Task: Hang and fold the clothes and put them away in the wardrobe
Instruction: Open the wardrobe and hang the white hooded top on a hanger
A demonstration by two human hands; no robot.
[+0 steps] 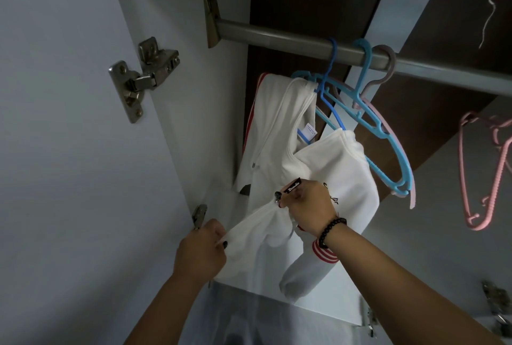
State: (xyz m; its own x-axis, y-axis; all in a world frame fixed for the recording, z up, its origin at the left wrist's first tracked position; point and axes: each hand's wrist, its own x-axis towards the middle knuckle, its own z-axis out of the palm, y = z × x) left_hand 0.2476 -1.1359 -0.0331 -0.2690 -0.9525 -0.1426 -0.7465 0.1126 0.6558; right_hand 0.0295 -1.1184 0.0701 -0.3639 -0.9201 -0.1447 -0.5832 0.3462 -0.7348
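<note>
Left hand (201, 250) and right hand (307, 203) gripping white jacket (318, 167), hung inside wardrobe (194, 136)

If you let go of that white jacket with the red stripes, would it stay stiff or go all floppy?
Probably floppy: the white jacket sags in soft folds from its blue hanger, and its sleeve dangles limp. It likely stretches a bit, since the cloth pulls taut between the left hand and right hand. It seems light: the thin hanger holds it.
</note>
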